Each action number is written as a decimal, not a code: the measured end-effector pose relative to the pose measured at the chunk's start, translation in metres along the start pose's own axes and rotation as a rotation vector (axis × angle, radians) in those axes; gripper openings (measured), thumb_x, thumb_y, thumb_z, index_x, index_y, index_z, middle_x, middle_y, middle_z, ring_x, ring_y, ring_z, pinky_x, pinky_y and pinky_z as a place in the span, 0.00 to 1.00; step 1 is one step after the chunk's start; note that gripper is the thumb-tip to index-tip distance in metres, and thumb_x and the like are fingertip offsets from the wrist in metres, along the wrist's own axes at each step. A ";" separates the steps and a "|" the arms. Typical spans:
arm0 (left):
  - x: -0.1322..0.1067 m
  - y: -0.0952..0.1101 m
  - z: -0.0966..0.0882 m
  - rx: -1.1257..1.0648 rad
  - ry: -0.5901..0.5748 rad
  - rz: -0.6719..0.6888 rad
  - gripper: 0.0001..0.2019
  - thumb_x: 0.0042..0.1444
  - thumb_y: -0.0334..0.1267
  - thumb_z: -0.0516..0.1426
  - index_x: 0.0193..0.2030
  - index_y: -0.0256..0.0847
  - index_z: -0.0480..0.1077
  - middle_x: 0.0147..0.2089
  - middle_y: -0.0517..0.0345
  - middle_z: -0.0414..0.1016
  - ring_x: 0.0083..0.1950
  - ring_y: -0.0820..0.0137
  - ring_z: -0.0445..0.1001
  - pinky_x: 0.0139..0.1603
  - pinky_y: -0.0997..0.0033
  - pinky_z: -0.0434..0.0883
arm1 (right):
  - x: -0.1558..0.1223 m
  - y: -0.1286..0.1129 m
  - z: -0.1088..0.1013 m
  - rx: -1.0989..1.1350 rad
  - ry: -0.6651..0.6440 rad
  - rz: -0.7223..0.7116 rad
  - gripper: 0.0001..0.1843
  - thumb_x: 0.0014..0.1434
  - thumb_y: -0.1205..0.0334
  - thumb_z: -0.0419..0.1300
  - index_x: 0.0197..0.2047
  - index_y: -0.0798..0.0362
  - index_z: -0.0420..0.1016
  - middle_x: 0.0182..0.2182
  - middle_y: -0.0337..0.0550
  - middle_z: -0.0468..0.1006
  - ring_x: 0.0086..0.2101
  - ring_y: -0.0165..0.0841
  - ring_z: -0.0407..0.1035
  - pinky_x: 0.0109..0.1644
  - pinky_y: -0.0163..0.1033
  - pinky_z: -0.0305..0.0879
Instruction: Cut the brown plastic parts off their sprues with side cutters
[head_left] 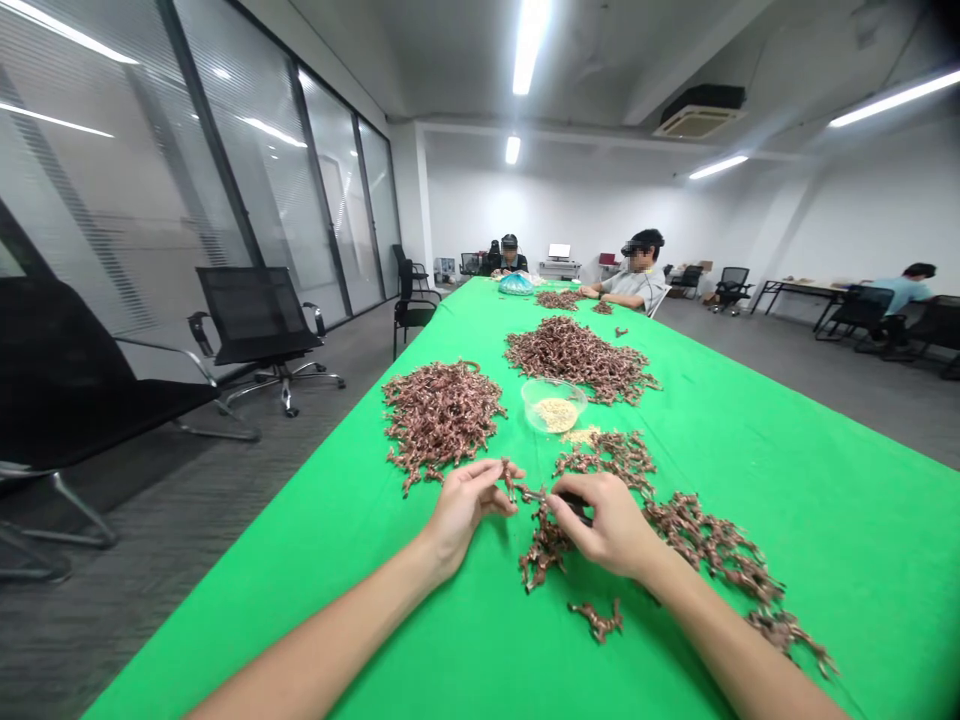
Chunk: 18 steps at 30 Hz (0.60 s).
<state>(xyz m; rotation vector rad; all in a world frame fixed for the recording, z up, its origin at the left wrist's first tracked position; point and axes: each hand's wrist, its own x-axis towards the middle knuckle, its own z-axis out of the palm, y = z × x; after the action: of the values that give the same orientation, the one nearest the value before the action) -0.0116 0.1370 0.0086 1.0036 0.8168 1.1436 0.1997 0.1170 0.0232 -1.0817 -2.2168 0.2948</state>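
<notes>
Between the thumb and fingers of my left hand point(471, 500) is a small brown animal figurine point(509, 482), held upright. My right hand point(600, 520) is wrapped around a dark-handled pair of pliers point(537, 495). Their metal tip points left and reaches the figurine, though whether it grips a part of it I cannot tell. Just below the pliers lies a small heap of similar figurines point(546, 550), partly hidden by my right hand. One single figurine point(598, 620) rests apart, nearer to me.
Brown figurines form a pile point(444, 412) at left and a larger pile point(577, 358) farther back. A clear plastic bowl point(529, 405) holds pale bits. More figurines point(712, 545) trail along the right. Two people sit at the far end of the green-covered table point(360, 590); chairs point(259, 315) line the left.
</notes>
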 end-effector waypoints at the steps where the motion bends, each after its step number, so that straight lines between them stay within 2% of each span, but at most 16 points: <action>1: 0.000 0.001 0.000 -0.024 -0.009 -0.011 0.12 0.60 0.41 0.60 0.42 0.32 0.76 0.46 0.45 0.80 0.27 0.74 0.75 0.34 0.72 0.74 | 0.000 0.000 0.000 -0.004 -0.001 -0.002 0.16 0.68 0.55 0.52 0.30 0.51 0.69 0.24 0.37 0.72 0.25 0.30 0.64 0.33 0.35 0.53; 6: -0.001 0.005 -0.001 -0.076 -0.037 -0.040 0.11 0.60 0.40 0.60 0.41 0.33 0.75 0.46 0.45 0.79 0.30 0.73 0.75 0.37 0.69 0.75 | -0.001 0.000 0.000 -0.012 0.002 -0.003 0.15 0.68 0.56 0.53 0.31 0.51 0.70 0.24 0.37 0.72 0.25 0.30 0.65 0.33 0.35 0.53; 13: -0.003 0.006 0.001 -0.013 -0.038 -0.047 0.12 0.55 0.37 0.65 0.42 0.33 0.75 0.43 0.48 0.80 0.29 0.74 0.75 0.35 0.72 0.74 | -0.001 -0.001 -0.003 -0.023 0.012 -0.008 0.15 0.67 0.55 0.53 0.31 0.52 0.71 0.24 0.38 0.73 0.25 0.30 0.65 0.33 0.35 0.53; 18: -0.004 0.010 0.001 0.026 -0.030 -0.047 0.12 0.55 0.38 0.65 0.43 0.34 0.75 0.46 0.46 0.81 0.29 0.75 0.75 0.35 0.72 0.75 | 0.000 0.000 -0.003 -0.005 0.022 -0.004 0.15 0.67 0.56 0.54 0.30 0.52 0.70 0.23 0.37 0.71 0.24 0.29 0.64 0.32 0.35 0.52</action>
<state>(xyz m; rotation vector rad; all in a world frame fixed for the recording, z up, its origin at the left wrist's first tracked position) -0.0151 0.1339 0.0189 1.0154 0.8286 1.0780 0.2015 0.1166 0.0259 -1.0783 -2.2005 0.2744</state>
